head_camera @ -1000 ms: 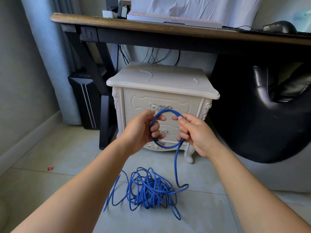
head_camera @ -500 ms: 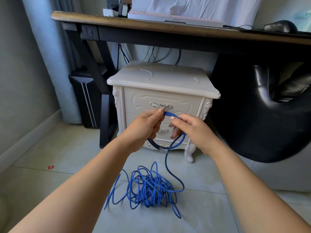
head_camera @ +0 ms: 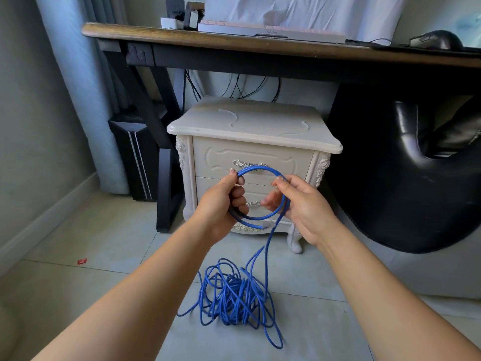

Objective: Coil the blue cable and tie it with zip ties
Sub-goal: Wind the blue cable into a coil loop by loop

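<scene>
Blue cable (head_camera: 260,194) barely coiled: left hand (head_camera: 221,204) grips two small loops, right hand (head_camera: 299,207) pinches the next, most lying tangled on the floor tiles (head_camera: 78,230).

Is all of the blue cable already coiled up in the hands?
No, the left hand and right hand hold only a small loop of the blue cable; most of it lies tangled on the floor.

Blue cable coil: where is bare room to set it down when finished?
The cream carved nightstand has a bare top. The grey floor tiles left of the tangled blue cable heap, up to the black desk leg, hold only a small red scrap. The wooden desk top is crowded.
</scene>
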`<action>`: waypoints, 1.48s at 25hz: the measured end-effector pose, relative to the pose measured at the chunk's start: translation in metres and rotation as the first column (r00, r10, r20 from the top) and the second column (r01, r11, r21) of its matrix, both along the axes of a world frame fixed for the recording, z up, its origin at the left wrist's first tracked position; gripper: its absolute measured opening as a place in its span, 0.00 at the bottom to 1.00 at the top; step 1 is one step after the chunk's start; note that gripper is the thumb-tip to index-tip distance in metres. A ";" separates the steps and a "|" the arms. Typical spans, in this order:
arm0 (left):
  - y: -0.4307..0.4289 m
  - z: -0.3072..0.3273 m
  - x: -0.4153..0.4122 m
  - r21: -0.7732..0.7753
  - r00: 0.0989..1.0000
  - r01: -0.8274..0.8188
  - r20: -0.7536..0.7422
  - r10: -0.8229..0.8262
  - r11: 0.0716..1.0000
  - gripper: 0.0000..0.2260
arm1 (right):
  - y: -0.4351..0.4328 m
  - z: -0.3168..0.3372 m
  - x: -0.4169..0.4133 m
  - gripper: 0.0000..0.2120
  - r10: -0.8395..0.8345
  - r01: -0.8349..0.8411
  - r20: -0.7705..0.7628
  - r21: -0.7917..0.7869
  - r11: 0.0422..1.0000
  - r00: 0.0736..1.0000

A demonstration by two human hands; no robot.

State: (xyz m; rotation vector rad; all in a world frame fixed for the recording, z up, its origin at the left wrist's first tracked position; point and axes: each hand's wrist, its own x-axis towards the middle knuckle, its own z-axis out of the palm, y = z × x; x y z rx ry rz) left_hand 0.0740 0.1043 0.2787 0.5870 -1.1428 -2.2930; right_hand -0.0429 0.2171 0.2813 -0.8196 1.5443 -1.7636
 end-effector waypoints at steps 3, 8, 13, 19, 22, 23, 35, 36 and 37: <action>-0.007 0.003 0.008 -0.078 0.993 0.117 0.021 -0.116 0.990 0.13 | 0.002 0.000 -0.003 0.08 0.002 -0.003 -0.032 -0.011 1.000 0.999; -0.009 0.014 0.013 -0.430 0.955 0.267 0.239 -0.176 0.862 0.13 | 0.001 0.005 0.000 0.10 0.096 -0.018 -0.380 0.204 0.979 0.920; -0.004 0.012 0.011 -0.679 0.923 0.314 0.382 -0.046 0.664 0.15 | 0.000 0.013 0.007 0.06 0.135 -0.033 -0.405 0.250 0.968 0.904; -0.015 0.010 0.008 -0.424 0.983 0.021 0.174 0.059 0.906 0.15 | 0.017 0.009 -0.012 0.35 0.266 -0.238 -0.027 0.369 0.898 0.964; -0.020 0.006 0.008 -0.253 0.978 -0.110 0.143 0.150 0.961 0.15 | 0.020 -0.003 -0.013 0.37 0.402 -0.417 0.113 0.247 0.875 0.909; -0.019 0.005 0.007 -0.201 0.977 -0.135 0.134 0.163 0.970 0.15 | 0.019 -0.005 -0.012 0.33 0.403 -0.423 0.136 0.188 0.887 0.905; 0.001 0.006 0.008 -0.015 0.999 0.020 -0.036 -0.021 1.000 0.15 | -0.009 -0.004 0.012 0.06 0.089 -0.039 0.393 -0.135 0.990 0.915; 0.002 0.006 0.009 -0.021 0.997 0.048 -0.052 -0.049 0.999 0.14 | -0.012 -0.003 0.012 0.05 0.061 -0.003 0.407 -0.142 0.990 0.911; 0.002 0.006 0.009 -0.020 0.996 0.065 -0.065 -0.067 0.998 0.14 | -0.014 -0.002 0.012 0.06 0.049 0.015 0.429 -0.145 0.989 0.902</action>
